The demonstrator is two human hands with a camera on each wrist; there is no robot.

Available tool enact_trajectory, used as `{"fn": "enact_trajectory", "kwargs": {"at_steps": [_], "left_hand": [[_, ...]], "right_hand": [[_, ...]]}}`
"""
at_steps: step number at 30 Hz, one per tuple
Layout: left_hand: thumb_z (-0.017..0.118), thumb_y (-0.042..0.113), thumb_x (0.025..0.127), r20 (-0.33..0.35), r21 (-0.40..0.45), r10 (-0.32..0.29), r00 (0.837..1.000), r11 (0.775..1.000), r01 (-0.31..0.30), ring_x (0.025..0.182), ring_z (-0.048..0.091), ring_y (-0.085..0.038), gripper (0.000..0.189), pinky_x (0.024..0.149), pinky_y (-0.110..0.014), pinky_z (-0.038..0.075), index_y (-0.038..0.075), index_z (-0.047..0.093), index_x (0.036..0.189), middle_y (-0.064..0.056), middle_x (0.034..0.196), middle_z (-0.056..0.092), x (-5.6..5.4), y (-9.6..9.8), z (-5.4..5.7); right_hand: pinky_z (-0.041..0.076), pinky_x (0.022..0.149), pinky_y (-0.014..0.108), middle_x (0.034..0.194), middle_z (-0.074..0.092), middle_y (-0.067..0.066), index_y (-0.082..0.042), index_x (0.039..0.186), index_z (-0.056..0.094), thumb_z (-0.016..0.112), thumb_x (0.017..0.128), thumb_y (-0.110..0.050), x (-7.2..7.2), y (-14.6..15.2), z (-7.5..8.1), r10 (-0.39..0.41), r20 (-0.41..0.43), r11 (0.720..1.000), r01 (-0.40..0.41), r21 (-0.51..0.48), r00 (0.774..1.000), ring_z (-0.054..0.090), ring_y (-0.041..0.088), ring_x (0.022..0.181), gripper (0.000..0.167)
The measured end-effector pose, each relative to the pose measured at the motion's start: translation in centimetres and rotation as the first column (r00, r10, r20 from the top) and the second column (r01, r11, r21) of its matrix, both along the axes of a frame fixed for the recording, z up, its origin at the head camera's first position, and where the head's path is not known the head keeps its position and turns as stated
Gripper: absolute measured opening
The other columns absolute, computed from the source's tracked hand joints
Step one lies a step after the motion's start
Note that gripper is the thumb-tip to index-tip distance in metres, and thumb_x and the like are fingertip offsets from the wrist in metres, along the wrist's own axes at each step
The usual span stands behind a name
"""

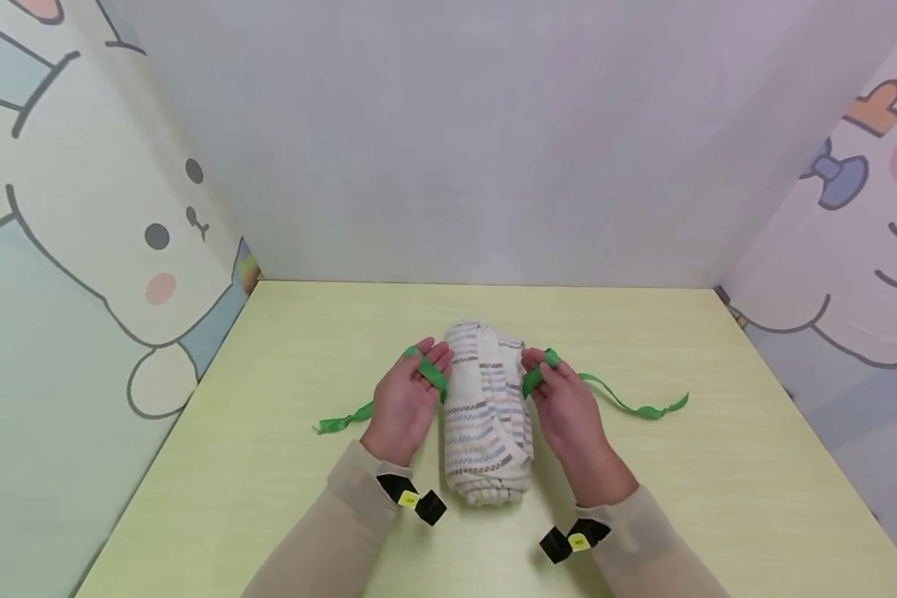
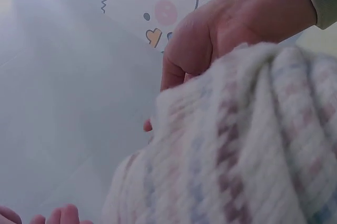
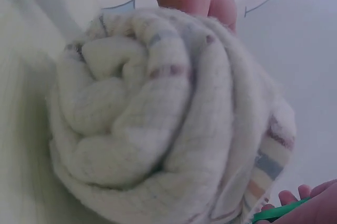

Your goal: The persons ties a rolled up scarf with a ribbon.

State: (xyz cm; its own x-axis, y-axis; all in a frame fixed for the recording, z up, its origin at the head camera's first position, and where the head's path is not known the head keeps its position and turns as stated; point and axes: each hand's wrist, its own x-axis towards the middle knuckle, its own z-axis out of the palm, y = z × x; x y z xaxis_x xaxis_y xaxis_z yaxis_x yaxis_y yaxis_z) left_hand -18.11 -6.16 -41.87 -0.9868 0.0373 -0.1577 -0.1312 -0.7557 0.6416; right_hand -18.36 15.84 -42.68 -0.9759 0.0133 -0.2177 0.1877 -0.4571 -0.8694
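A rolled-up cloth (image 1: 486, 423), white with coloured striped bands, lies lengthwise on the table. On its left, my left hand (image 1: 402, 411) pinches a green ribbon (image 1: 432, 375) between thumb and fingers, palm turned up. My right hand (image 1: 571, 415) does the same on the right side with the ribbon's other part. Loose tails trail outward on both sides; whatever runs under the roll is hidden. The right wrist view shows the roll's spiral end (image 3: 126, 124), with green ribbon (image 3: 279, 212) in the right hand. In the left wrist view the cloth (image 2: 221, 155) covers most of the right fingers.
The pale yellow table (image 1: 718, 498) stretches around the roll. A plain light wall (image 1: 486, 166) stands at the back, with cartoon-printed panels at left (image 1: 82, 208) and right (image 1: 852, 274). Each wrist carries a small black camera (image 1: 430, 507).
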Motion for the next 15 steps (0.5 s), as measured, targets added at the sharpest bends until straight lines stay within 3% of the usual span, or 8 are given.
{"fn": "enact_trajectory", "kwargs": {"at_steps": [7,15], "left_hand": [[0.028,0.018,0.113,0.011,-0.025,0.005,1.0,1.0,-0.005,0.137,0.047,-0.036,0.044,0.116,-0.042,0.037,-0.006,0.036,0.149,-0.025,0.146,0.045,-0.4,0.5,0.3],[0.03,0.015,0.112,-0.006,-0.037,-0.008,1.0,0.999,0.008,0.142,0.043,-0.036,0.045,0.118,-0.04,0.034,-0.005,0.035,0.151,-0.025,0.151,0.041,-0.6,1.6,1.2]], "right_hand": [[0.041,0.112,0.032,0.153,0.047,0.022,0.002,0.153,0.04,0.033,0.114,-0.011,0.0,-0.5,0.9,-0.034,-0.018,0.998,0.033,-0.054,0.999,0.051,0.028,0.139,0.042],[0.035,0.117,0.034,0.156,0.043,0.022,0.002,0.158,0.033,0.033,0.111,0.0,0.3,-1.1,1.5,-0.032,-0.109,0.999,0.03,-0.024,0.993,0.046,0.028,0.143,0.047]]}}
